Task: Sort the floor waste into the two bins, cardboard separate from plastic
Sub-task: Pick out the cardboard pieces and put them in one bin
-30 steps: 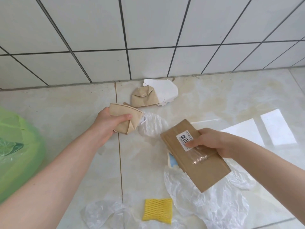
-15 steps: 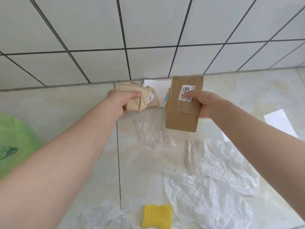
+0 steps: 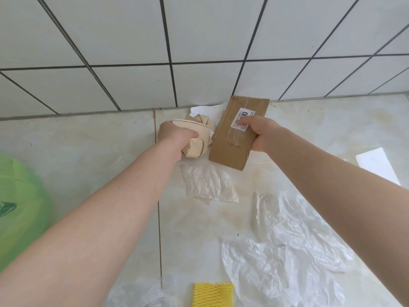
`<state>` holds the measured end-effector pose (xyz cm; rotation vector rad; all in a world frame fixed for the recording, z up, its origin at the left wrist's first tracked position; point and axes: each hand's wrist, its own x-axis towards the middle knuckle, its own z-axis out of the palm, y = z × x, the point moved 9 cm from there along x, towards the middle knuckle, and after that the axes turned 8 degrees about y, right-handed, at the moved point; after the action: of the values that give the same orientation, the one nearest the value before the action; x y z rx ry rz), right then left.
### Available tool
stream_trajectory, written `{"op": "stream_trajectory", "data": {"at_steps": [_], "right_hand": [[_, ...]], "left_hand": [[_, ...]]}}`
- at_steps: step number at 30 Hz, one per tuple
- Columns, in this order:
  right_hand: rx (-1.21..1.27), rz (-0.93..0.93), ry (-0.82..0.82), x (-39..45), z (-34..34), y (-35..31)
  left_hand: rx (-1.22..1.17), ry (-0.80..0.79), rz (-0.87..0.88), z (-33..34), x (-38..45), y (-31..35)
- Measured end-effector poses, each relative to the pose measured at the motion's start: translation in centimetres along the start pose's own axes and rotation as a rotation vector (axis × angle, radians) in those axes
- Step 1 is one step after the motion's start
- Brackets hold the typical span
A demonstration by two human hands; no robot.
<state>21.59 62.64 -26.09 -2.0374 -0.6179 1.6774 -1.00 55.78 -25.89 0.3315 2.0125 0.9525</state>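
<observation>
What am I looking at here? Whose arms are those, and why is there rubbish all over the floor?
There is no machine here. These are a person's two bare arms, seen from a camera worn on their head, so you look forward and down just as they do.

The left hand grips a crumpled piece of tan cardboard. The right hand holds a flat brown cardboard box with a white label on it. Both hands are reaching toward the tiled wall, where more tan and white scraps lie.

On the floor lie several pieces of thin clear plastic film and a yellow foam net. At the left edge is a green bin bag.

The person is sorting: cardboard goes in one bin, plastic in another.
</observation>
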Motion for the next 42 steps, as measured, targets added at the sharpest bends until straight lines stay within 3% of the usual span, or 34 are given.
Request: {"op": "stream_trajectory", "data": {"at_steps": [8, 16, 25, 37, 42], "right_hand": [[0.071, -0.033, -0.029, -0.7, -1.2, 1.1], [-0.009, -0.1, -0.14, -5.3, -0.4, 4.2], [-0.207, -0.214, -0.394, -14.9, 7.0, 8.5], [-0.477, -0.413, -0.612, -31.6, 13.3, 10.0], [-0.556, -0.477, -0.722, -38.8, 16.0, 10.2]], "left_hand": [[-0.107, -0.054, -0.054, -1.8, -0.3, -1.7], [-0.179, -0.022, -0.014, -10.5, -2.9, -3.7], [-0.294, 0.104, 0.088, -23.5, -10.4, -5.5], [-0.424, 0.289, 0.31, -38.3, -25.6, -8.6], [-0.495, 0.463, 0.374, -44.0, -30.4, -10.3]]}}
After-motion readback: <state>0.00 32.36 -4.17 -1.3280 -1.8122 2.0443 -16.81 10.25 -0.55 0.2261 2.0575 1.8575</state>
